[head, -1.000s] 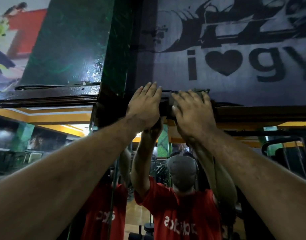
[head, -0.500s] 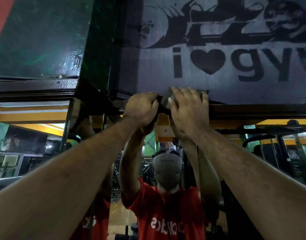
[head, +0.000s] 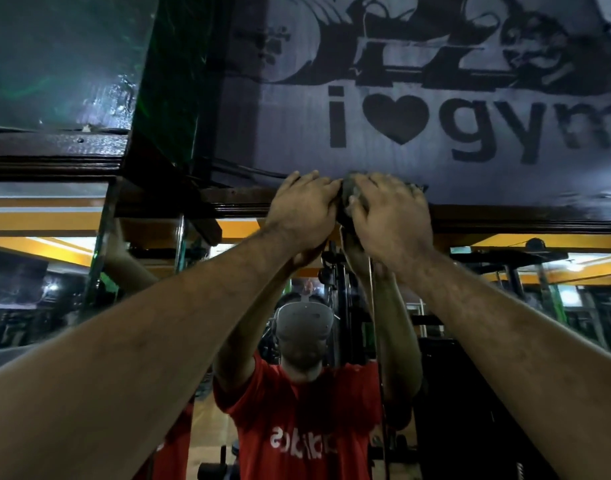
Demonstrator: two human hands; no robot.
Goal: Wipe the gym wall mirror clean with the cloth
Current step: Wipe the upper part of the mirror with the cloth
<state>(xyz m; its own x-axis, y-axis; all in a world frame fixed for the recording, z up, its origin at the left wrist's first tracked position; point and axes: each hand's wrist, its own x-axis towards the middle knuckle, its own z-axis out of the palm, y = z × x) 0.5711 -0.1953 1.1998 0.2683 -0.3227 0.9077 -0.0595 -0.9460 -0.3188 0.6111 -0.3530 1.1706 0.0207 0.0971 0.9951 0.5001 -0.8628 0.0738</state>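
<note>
Right hand: right hand (head: 389, 211) raised to the top edge of the mirror, fingers bent over a bunched cloth and pressing it against the frame; fingertips reach up onto the painted wall above
Left hand: left hand (head: 302, 207) touching the right one at its 9 o'clock, fingers curled over the frame's top edge; whether it also has hold of the cloth cannot be told
Cloth: cloth (head: 349, 197) dark and wadded, showing only in the gap between the two hands and a little past the right fingertips at 2 o'clock
Frame: dark wooden frame (head: 505, 220) running level under both hands, out to 3 o'clock and 9 o'clock
Mirror: mirror (head: 505, 306) at 6 o'clock from the hands, below the frame; it reflects a person in a red shirt (head: 307, 427) with both arms lifted, and gym machines behind
Wall: grey painted wall (head: 435, 178) at 12 o'clock, bearing the words "i gym" with a black heart (head: 402, 117) between them
Corner: green glossy panel (head: 61, 57) at 10 o'clock, well apart from the hands
</note>
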